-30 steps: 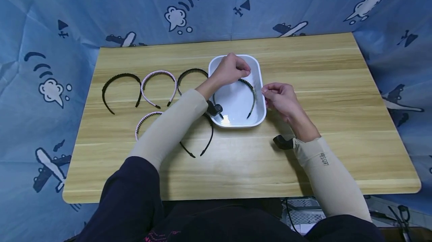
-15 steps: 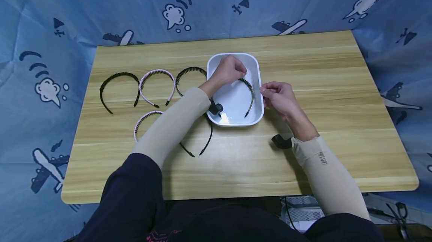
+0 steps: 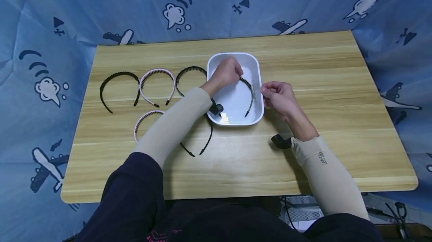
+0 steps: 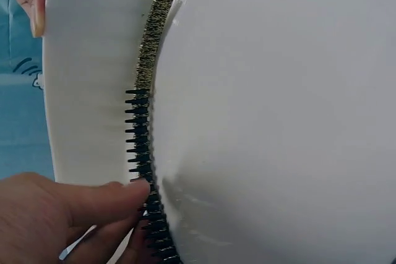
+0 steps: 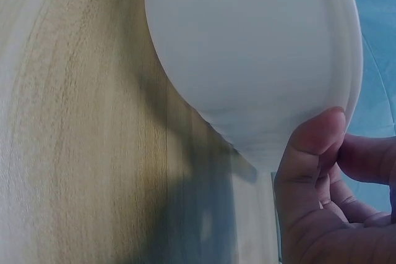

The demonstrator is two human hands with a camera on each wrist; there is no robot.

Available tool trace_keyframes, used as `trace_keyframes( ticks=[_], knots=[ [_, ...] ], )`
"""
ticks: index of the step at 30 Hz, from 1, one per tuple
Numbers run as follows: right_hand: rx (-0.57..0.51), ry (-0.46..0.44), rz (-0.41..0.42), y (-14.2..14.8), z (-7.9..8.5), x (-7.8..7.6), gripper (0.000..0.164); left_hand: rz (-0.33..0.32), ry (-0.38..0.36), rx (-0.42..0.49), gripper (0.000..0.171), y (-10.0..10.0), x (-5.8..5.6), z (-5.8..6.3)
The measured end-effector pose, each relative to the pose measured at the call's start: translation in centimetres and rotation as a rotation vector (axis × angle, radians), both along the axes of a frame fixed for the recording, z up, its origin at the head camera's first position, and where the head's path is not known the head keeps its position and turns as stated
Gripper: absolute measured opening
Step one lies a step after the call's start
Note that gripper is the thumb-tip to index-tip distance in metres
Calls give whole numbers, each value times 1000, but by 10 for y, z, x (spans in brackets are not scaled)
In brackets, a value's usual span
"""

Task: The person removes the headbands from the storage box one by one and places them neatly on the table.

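A toothed headband (image 3: 250,90) with a dark, gold-flecked band lies in a white plastic basin (image 3: 262,103). My left hand (image 3: 227,72) reaches into the basin and pinches the headband's toothed stretch between thumb and fingers. In the left wrist view the black teeth of this headband (image 4: 146,66) run up from the thumb, then give way to a smooth glittery length. Outside the basin, my right hand (image 3: 281,97) grips its right rim. Up close in the right wrist view, that hand's thumb and fingers (image 5: 309,140) pinch the rim edge.
Left of the basin lie a black headband (image 3: 118,73), a lilac headband (image 3: 158,71) and a dark headband (image 3: 190,68). Nearer, another lilac headband (image 3: 137,124) and a black headband (image 3: 210,133) are partly hidden under the left arm. A patterned blue cloth (image 3: 216,9) hangs behind the wooden table (image 3: 337,122).
My left hand has shifted slightly left along the headband, uncovering more of its top. The right hand keeps its grip on the basin rim. The head view has tilted a little.
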State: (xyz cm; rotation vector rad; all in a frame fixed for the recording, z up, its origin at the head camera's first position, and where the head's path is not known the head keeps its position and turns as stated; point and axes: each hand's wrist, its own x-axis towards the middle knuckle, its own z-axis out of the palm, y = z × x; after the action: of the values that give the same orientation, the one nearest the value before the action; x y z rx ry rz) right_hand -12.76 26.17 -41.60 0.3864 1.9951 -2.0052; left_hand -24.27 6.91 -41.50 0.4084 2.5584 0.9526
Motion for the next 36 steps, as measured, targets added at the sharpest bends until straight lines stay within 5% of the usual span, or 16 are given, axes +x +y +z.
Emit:
trace_keyframes(
  ticks=[17,36],
  knots=[
    [21,12,-20,-1,-3,-2,16,96,29,-112,27,6,0,-2],
    [3,6,0,0,-3,-2,17,33,48,-128,27,6,4,8]
  ],
)
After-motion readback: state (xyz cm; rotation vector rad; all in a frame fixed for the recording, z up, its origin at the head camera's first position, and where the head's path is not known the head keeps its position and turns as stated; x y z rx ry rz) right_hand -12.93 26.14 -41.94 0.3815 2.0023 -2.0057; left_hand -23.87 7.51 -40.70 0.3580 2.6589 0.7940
